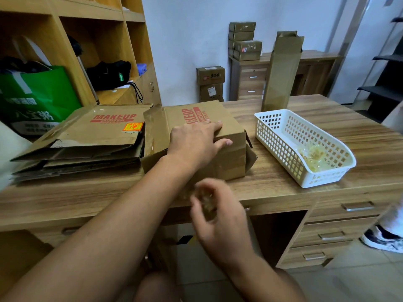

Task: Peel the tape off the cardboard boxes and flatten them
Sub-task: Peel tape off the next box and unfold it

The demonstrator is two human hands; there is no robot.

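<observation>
Being pressed down by the flat-fingered left hand (pixel 194 140), the box (pixel 229 158) is being stripped, and the tape wad (pixel 207 203) gripped by the right hand (pixel 222 225) probably needs binning in the basket (pixel 281 149).

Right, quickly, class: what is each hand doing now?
Left hand: open, flat on the cardboard box.
Right hand: closed round what looks like a tape wad, blurred.
</observation>
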